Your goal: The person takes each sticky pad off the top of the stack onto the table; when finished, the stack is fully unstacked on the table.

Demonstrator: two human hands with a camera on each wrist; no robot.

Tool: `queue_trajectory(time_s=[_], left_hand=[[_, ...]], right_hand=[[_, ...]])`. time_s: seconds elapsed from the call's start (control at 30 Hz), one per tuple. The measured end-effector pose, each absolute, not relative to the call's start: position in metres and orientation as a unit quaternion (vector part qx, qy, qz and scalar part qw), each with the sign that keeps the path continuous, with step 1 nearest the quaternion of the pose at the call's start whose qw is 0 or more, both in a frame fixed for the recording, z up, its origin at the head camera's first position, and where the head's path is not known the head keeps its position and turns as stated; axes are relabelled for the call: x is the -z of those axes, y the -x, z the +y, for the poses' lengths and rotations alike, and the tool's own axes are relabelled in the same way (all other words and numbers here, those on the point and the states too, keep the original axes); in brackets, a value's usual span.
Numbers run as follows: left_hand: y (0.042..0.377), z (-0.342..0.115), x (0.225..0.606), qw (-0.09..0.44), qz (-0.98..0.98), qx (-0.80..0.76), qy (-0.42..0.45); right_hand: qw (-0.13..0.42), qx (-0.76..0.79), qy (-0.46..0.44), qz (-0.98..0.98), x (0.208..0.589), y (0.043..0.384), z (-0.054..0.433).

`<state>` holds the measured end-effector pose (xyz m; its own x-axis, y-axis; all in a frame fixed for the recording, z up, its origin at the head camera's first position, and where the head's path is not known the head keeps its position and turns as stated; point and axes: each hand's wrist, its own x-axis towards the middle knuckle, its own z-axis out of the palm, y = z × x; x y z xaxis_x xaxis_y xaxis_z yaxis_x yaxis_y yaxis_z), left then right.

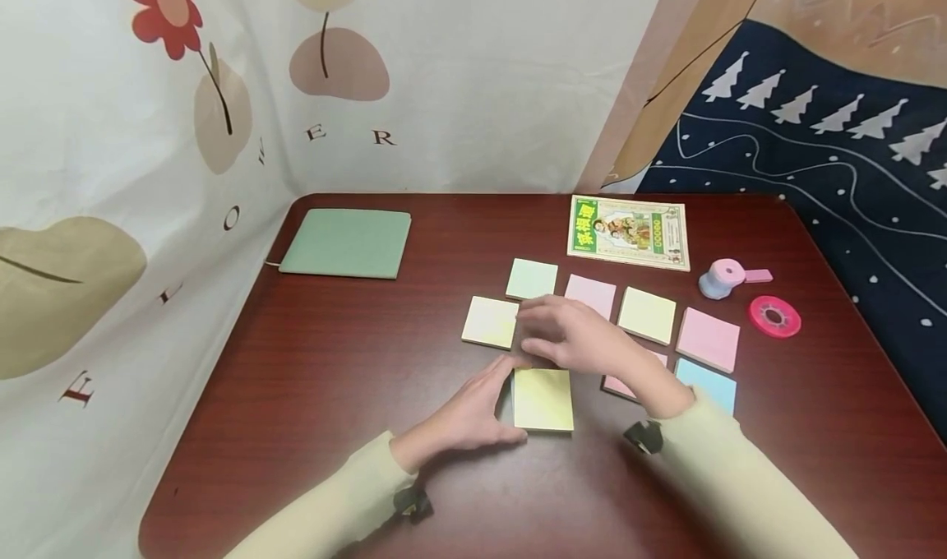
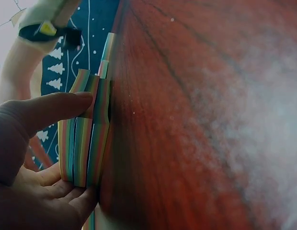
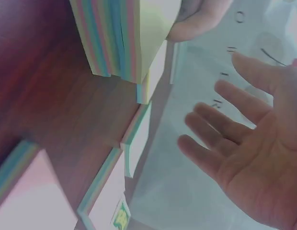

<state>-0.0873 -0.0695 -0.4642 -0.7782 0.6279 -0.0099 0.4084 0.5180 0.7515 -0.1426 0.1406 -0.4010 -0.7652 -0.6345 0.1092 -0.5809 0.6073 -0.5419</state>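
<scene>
A stack of sticky note pads (image 1: pixel 543 400) with a pale yellow top stands on the table before me. In the left wrist view its striped edges (image 2: pixel 74 148) show several pads piled together. My left hand (image 1: pixel 473 411) grips the stack from the left, thumb at the near side and fingers at the far side. Above and behind the stack, my right hand (image 1: pixel 573 334) hovers with relaxed fingers. Its palm (image 3: pixel 263 158) holds nothing in the right wrist view. Just left of those fingertips lies a pale yellow pad (image 1: pixel 490 323), with a light green pad (image 1: pixel 533 279) behind it.
To the right lie pink (image 1: pixel 709 339), yellow (image 1: pixel 647 315) and blue (image 1: pixel 706 386) pads; my right forearm partly covers another pink one. Farther out are a green notebook (image 1: pixel 348 244), an illustrated booklet (image 1: pixel 629 232), a pink-and-blue roll-like item (image 1: pixel 721 279) and a pink ring (image 1: pixel 774 317).
</scene>
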Motion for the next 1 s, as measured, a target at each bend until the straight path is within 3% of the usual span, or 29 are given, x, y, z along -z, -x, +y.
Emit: queue_trajectory(time_s=[0.23, 0.4, 0.73, 1.0], left_hand=[[0.087, -0.069, 0.464, 0.145, 0.86, -0.386, -0.299], [0.087, -0.07, 0.464, 0.142, 0.858, -0.391, -0.3], [0.087, -0.069, 0.466, 0.137, 0.861, -0.387, -0.301], [0.087, -0.068, 0.464, 0.149, 0.861, -0.391, -0.29]], right_hand=[[0.1, 0.276, 0.354, 0.888, 0.415, 0.096, 0.163], [0.1, 0.281, 0.337, 0.893, 0.43, 0.077, 0.168], [0.064, 0.257, 0.347, 0.899, 0.441, 0.072, 0.165], [0.081, 0.232, 0.34, 0.907, 0.423, 0.08, 0.181]])
